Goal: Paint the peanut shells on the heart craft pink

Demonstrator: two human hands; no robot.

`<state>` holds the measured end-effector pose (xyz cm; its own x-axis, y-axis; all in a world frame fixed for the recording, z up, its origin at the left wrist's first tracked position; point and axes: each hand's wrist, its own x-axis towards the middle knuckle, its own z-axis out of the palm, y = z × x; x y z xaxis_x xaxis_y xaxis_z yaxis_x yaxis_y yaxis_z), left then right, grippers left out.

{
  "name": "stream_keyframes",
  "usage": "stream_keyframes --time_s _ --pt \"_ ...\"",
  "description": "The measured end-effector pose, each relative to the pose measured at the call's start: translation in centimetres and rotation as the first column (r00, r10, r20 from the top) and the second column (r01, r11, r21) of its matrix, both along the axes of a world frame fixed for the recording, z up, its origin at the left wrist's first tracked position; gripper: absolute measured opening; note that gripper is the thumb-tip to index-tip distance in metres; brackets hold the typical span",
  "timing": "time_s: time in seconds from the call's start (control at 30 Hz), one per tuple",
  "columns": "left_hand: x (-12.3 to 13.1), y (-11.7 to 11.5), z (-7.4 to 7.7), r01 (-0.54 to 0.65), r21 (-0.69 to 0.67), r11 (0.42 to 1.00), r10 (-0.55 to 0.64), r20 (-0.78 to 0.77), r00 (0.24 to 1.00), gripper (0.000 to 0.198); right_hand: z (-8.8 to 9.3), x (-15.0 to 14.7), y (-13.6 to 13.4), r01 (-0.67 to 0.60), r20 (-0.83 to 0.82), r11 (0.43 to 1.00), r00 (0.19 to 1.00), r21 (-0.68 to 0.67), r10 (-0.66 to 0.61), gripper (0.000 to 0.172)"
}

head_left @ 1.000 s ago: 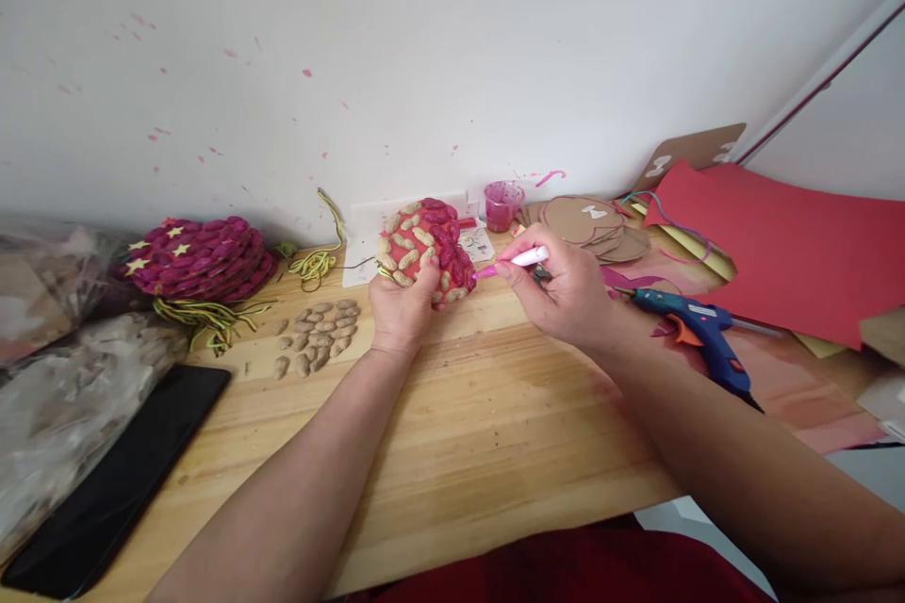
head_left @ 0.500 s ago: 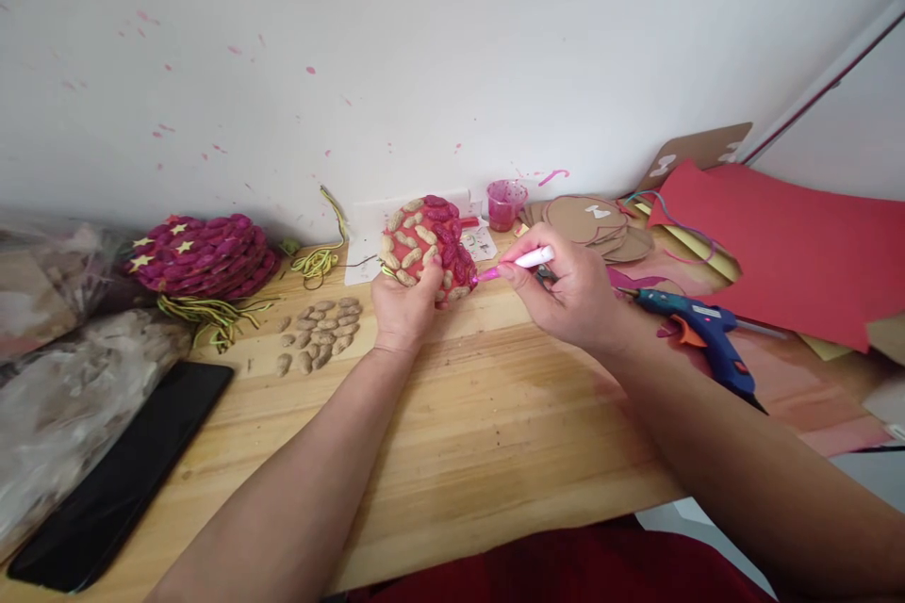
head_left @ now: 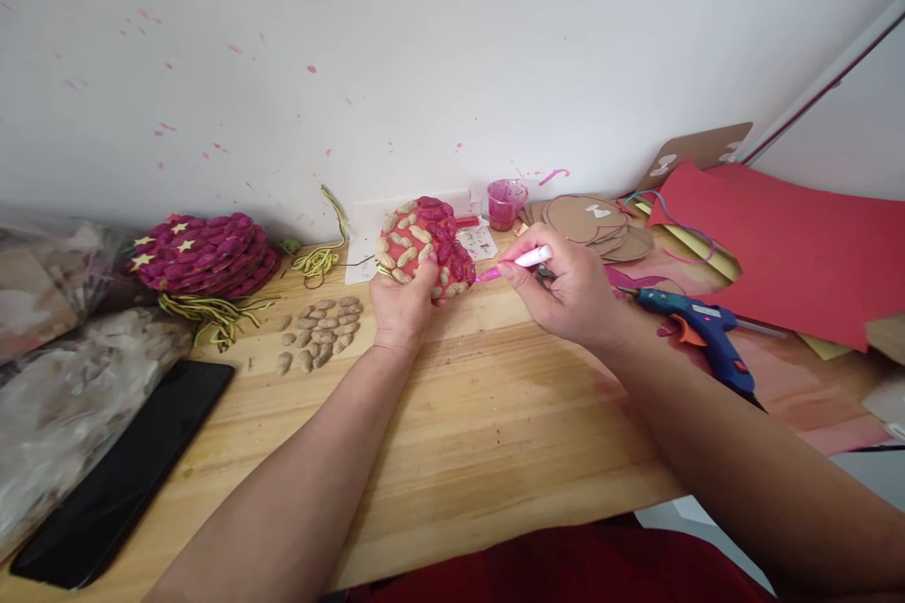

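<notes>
So the left hand [head_left: 402, 306] is gripping a round red disc covered in peanut shells [head_left: 417, 240], with the thumb pressing on its front face. The disc is sitting tilted up over the back part of the pale wooden table [head_left: 481, 415] – I can't tell whether its lower edge is touching the wood. The shells along its right side are showing wet-looking magenta, while most of the others are showing plain tan.

The right hand [head_left: 569, 287] is pinching a slim white-handled tool with a pink front end [head_left: 532, 256], and that end is pointing at the disc's lower right edge – too small to tell if it's making contact.

Just behind the right hand, a clear plastic cup stained pink [head_left: 506, 205] is standing by the wall, with flat brown cardboard rounds [head_left: 580, 217] lying beside it. A blue glue gun with an orange trigger [head_left: 707, 330] is lying further right. Over on the left, loose tan peanuts [head_left: 325, 330] are lying in a patch, and a stack of magenta shell-covered discs with yellow stars [head_left: 205, 254] is sitting behind them.
</notes>
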<state>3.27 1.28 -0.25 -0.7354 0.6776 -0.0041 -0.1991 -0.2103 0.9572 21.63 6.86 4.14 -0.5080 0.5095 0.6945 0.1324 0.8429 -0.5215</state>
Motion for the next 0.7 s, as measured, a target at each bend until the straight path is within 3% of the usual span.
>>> stream_keyframes --time_s 0.13,0.43,0.57,0.7 --pt "0.2 -0.1 0.2 0.017 0.018 1.0 -0.015 -0.111 0.994 0.027 0.1 -0.1 -0.2 0.0 -0.014 1.0 1.0 0.0 0.0 0.01" --pt "0.4 -0.1 -0.2 0.024 0.008 1.0 -0.022 -0.147 0.989 0.031 0.4 -0.3 -0.7 -0.007 0.073 0.999 0.997 0.05 0.003 0.009" --pt "0.1 0.1 -0.3 0.031 0.04 0.999 -0.031 -0.009 0.999 0.039 0.1 0.3 0.1 0.008 -0.043 0.99 0.999 -0.141 -0.014 0.011" --pt "0.1 0.1 0.1 0.096 0.1 0.99 -0.108 0.134 0.985 0.045 -0.9 0.2 1.2 -0.096 -0.167 0.93 0.985 -0.355 0.038 0.021"
